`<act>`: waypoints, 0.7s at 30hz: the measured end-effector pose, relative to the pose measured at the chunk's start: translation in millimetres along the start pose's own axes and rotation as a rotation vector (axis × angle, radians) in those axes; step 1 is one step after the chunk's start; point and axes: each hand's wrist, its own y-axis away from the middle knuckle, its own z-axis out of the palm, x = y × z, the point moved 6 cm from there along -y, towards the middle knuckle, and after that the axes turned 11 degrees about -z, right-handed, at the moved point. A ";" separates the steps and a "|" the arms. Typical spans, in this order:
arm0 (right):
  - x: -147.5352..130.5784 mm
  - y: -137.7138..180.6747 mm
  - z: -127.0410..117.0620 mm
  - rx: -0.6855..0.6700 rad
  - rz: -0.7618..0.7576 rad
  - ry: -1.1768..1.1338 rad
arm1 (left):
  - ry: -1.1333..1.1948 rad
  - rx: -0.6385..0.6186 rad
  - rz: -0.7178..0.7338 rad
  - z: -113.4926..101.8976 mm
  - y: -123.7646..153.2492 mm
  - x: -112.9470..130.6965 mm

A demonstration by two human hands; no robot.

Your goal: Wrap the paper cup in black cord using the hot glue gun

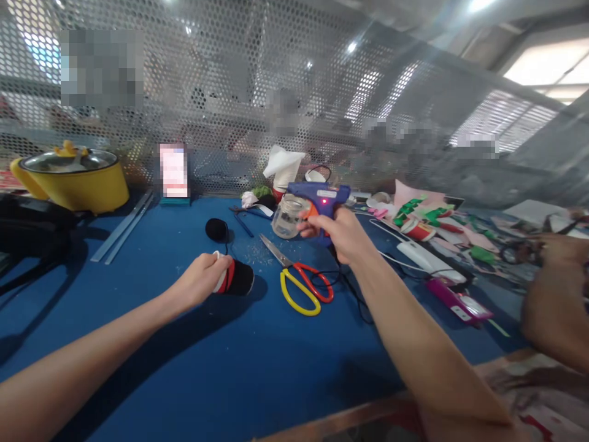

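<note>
A yellow pot [69,181] with its lid on stands at the far left of the blue table [193,368], well apart from the hands and seemingly set aside. Further in, a black pompom [216,229] lies loose, just behind the left hand [202,279]. That hand's fingers are curled shut around one end of a small black, red and white roll [237,277], pressing it on the tabletop, probably to steady it; the black end pokes out to the right.

Between the two hands lie scissors [301,279] with yellow and red handles, blades nearly closed, within easy reach of either hand. Behind them is a glass jar [288,216].

The right hand [343,233] is wrapped tight on the handle of a blue glue gun [319,199], raised above the table with its red light glowing and its nozzle aimed left at the jar; whether the tip touches the glass is hard to tell. A white power strip [421,258] lies to the right, and another person's arm [547,307] rests at the edge.
</note>
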 end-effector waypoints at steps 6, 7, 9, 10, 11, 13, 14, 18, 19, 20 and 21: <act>0.5 59.6 35.3 -0.299 0.174 0.001 | -0.046 -0.005 -0.001 0.8 -4.5 -4.1; 1.9 66.2 39.5 -0.337 0.174 0.037 | -0.035 -0.012 0.000 1.3 -5.5 -4.6; 3.5 76.6 45.8 -0.396 0.164 0.128 | 0.000 -0.021 -0.019 1.8 -8.0 -7.0; 3.6 80.7 48.0 -0.414 0.157 0.172 | 0.026 -0.024 -0.034 1.9 -9.4 -8.5; 3.2 84.1 50.0 -0.428 0.150 0.207 | 0.058 -0.025 -0.051 2.0 -10.7 -10.2; 1.1 89.3 53.3 -0.449 0.118 0.274 | 0.134 -0.030 -0.078 2.4 -12.7 -12.7; -0.1 91.1 54.6 -0.459 0.092 0.319 | 0.172 -0.037 -0.086 2.9 -13.2 -13.3; -4.0 93.6 57.7 -0.473 -0.082 0.570 | 0.272 -0.047 -0.125 4.8 -12.9 -13.6; -4.9 93.7 58.5 -0.471 -0.138 0.618 | 0.282 -0.041 -0.137 4.9 -12.6 -13.7; -5.8 93.7 59.2 -0.466 -0.192 0.651 | 0.288 -0.035 -0.147 4.8 -12.5 -14.0; -6.3 93.9 59.7 -0.460 -0.239 0.675 | 0.292 -0.029 -0.154 4.8 -12.5 -14.3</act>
